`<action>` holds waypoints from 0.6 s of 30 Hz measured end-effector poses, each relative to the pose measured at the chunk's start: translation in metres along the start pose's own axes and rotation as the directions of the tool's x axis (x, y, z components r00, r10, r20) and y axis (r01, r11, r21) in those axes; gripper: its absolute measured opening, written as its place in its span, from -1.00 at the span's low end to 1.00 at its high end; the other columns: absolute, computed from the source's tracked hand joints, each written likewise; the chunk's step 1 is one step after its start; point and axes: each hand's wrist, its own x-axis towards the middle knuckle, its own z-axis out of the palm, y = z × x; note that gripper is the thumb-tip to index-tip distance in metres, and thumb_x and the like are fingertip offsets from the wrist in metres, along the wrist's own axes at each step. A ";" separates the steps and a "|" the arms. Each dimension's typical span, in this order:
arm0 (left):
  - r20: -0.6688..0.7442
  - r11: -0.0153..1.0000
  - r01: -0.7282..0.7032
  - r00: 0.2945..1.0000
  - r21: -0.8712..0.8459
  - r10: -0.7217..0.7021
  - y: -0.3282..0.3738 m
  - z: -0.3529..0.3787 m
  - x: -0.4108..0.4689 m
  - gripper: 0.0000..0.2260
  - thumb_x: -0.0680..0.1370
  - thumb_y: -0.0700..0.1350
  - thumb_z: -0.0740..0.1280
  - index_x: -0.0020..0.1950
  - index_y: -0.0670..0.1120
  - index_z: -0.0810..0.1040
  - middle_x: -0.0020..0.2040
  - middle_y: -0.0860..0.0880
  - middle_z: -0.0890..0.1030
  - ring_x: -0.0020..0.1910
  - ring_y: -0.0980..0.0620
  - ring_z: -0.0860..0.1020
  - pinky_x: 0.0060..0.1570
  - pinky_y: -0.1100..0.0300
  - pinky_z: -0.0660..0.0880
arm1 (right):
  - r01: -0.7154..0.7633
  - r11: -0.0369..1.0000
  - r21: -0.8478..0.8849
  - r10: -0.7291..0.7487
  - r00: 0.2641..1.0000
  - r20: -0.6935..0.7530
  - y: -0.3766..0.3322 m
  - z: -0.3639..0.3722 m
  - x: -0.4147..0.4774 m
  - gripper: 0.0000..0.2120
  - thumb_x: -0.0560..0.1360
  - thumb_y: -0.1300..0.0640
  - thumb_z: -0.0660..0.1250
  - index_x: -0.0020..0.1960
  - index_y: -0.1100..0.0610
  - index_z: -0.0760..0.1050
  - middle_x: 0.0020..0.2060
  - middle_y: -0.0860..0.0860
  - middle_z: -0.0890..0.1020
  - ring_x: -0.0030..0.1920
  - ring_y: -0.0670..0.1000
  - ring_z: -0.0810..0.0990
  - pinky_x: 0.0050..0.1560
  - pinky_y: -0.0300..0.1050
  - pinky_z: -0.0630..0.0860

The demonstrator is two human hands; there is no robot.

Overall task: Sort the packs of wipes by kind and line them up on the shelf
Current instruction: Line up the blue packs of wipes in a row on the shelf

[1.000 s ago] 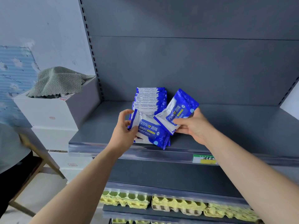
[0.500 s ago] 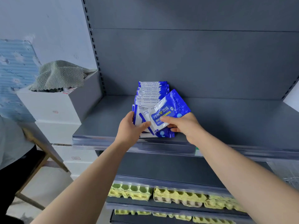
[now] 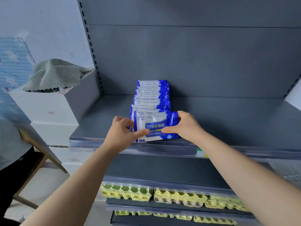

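Blue-and-white plastic pack of alcohol wipes [image 3: 154, 126], tilted in the right hand a second ago, now stands upright at the front lip of the grey metal shelf [image 3: 228, 124], so it looks all but placed. The left hand [image 3: 120, 134] pinches its left edge, thumb on the face; the right hand [image 3: 187, 126] clasps its right end. Just behind the grip, the row of matching packs [image 3: 151, 95] runs back toward the rear wall.
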 end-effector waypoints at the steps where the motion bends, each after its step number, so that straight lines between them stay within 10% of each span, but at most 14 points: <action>1: 0.028 1.000 -0.005 1.000 0.007 0.005 -0.003 0.000 0.002 -0.60 0.31 0.22 0.51 -0.08 -0.05 0.58 -0.02 0.11 0.44 -0.11 0.12 0.55 -0.19 0.25 0.50 | 0.008 1.000 -0.028 -0.008 1.000 -0.010 -0.002 0.001 0.000 -0.39 0.16 0.02 0.64 0.09 0.08 0.42 0.01 -0.07 0.58 -0.06 -0.06 0.61 -0.14 -0.13 0.56; 10: 0.061 0.996 0.012 0.998 -0.093 -0.006 0.004 -0.005 0.028 -0.48 0.38 -0.02 0.54 0.18 -0.03 0.31 -0.12 0.10 0.57 -0.20 0.13 0.58 -0.31 0.29 0.48 | 0.066 0.998 0.024 -0.067 0.996 0.053 -0.004 0.017 0.025 0.17 0.15 -0.02 0.64 0.52 -0.05 -0.04 0.42 -0.04 0.29 0.37 -0.01 0.37 0.34 0.02 0.40; 14: 0.240 0.999 -0.036 0.970 -0.031 0.043 -0.005 -0.014 0.029 -0.14 0.38 -0.02 0.53 0.48 0.17 0.02 0.03 0.09 0.57 -0.12 0.13 0.61 -0.27 0.29 0.55 | 0.112 0.983 -0.146 -0.081 0.975 0.206 -0.003 0.012 0.022 0.21 0.22 -0.06 0.60 0.56 -0.01 -0.18 0.49 -0.04 0.05 0.49 -0.03 0.08 0.47 -0.05 0.14; 18: 0.245 0.983 -0.087 0.961 -0.164 0.126 -0.010 -0.014 0.034 -0.28 0.47 0.04 0.42 0.46 0.35 0.06 0.37 0.06 0.21 0.25 0.03 0.48 0.03 0.10 0.59 | 0.149 0.984 -0.093 -0.126 0.968 0.217 -0.006 0.006 0.025 0.05 0.34 -0.15 0.49 0.55 -0.14 -0.17 0.54 -0.12 -0.14 0.53 -0.11 -0.10 0.52 -0.01 0.03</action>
